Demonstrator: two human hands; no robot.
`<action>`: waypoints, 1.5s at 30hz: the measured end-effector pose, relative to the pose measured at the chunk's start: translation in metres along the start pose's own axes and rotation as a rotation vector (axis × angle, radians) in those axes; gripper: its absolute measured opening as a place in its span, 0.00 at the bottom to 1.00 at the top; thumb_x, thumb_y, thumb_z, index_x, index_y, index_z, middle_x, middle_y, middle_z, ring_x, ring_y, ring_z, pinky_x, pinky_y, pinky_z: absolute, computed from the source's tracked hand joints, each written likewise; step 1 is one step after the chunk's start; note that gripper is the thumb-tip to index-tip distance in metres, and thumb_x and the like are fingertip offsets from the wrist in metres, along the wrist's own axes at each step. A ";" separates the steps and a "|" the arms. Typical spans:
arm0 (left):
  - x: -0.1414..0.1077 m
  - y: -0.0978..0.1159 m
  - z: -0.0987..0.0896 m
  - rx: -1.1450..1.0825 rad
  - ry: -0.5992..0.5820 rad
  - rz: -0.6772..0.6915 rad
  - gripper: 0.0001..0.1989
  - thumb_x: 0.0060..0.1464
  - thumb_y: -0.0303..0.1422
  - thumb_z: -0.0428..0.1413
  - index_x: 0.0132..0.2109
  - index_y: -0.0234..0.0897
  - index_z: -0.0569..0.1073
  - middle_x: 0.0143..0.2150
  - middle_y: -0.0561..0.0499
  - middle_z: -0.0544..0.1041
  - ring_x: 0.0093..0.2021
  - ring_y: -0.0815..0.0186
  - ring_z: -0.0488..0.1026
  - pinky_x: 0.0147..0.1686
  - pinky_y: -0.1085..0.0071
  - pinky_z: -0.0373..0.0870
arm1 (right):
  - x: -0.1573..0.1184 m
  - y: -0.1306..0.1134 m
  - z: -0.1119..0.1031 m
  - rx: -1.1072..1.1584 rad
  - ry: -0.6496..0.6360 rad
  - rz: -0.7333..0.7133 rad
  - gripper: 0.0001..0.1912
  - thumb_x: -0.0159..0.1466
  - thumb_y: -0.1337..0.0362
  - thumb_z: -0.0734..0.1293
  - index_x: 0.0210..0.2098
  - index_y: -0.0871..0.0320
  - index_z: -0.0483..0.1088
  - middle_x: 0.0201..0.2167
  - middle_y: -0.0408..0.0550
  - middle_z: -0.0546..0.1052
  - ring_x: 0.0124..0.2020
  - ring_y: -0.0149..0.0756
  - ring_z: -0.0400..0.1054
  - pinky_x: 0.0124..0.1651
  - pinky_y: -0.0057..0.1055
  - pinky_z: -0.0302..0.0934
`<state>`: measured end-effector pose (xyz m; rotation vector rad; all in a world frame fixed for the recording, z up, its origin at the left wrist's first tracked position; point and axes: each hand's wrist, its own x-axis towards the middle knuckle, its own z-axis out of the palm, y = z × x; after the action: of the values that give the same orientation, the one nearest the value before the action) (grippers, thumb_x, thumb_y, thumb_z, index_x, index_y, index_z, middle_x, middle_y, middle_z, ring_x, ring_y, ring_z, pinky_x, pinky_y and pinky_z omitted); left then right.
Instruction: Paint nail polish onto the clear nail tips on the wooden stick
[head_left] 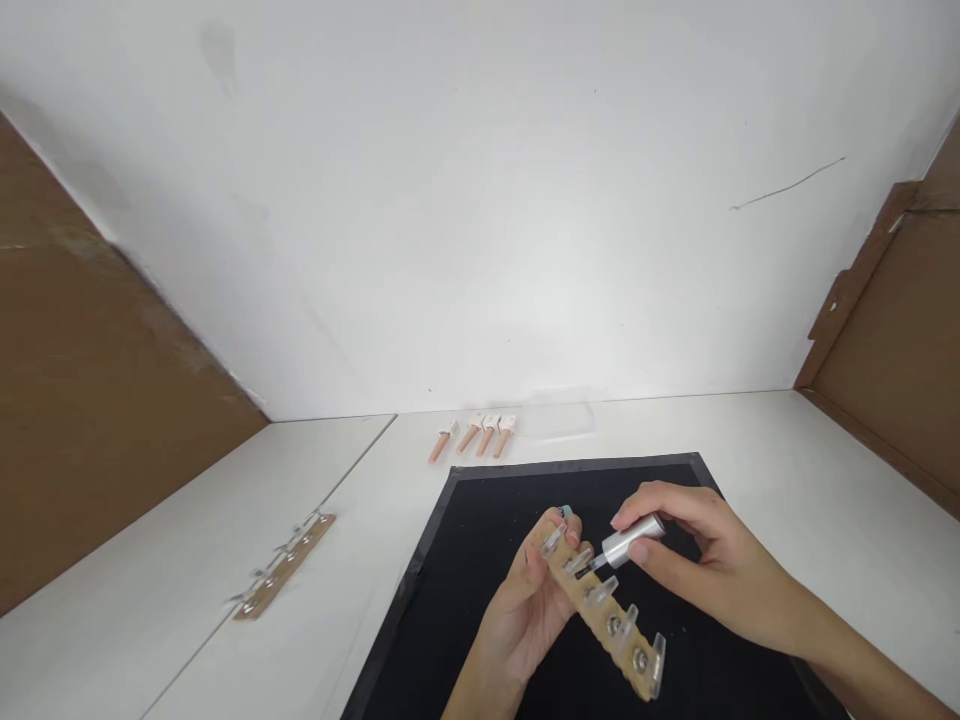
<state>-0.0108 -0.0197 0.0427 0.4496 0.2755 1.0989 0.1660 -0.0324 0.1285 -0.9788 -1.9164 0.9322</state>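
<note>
Over the black mat (424, 650), I find the left hand (525, 605) gripping a tan strip (600, 618) that carries 5 clear nail tips (601, 590) on metal mounts (640, 659). The strip slants, its lower end nearest to me. A small blue-green item (565, 511) shows at that hand's fingertips; I cannot tell what it is. Also over the mat, the right hand (705, 560) pinches a silver cap (628, 543) with a brush (586, 570) on its end. The dark bristles lie at the tip 2nd from the strip's far end; I cannot confirm contact.

Progress: in my judgement, coating of this strip is under way. All 5 tips look clear, so I cannot certify which have been treated. If the work runs from the far end, 1 is done, 1 is in hand and 3 are left.

Left of the mat, on the white worktop (390, 480), lies a 2nd strip (285, 570) with clear tips fitted. I see no colour on them and cannot rule it finished or waiting.

Beyond the mat's far edge lie 4 pink-and-white pieces (487, 437), in neither hand; I judge them unused at this moment.
</note>
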 end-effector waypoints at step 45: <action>-0.004 -0.001 0.004 -0.074 -0.019 -0.030 0.09 0.43 0.33 0.63 0.32 0.33 0.74 0.29 0.53 0.72 0.25 0.74 0.67 0.25 0.78 0.68 | 0.001 0.006 0.000 0.030 0.061 0.046 0.04 0.62 0.63 0.62 0.35 0.52 0.70 0.30 0.44 0.72 0.30 0.34 0.66 0.31 0.30 0.62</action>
<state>-0.0102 -0.0242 0.0463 0.3893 0.2234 1.0718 0.1674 -0.0292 0.1232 -1.0259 -1.8312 0.9442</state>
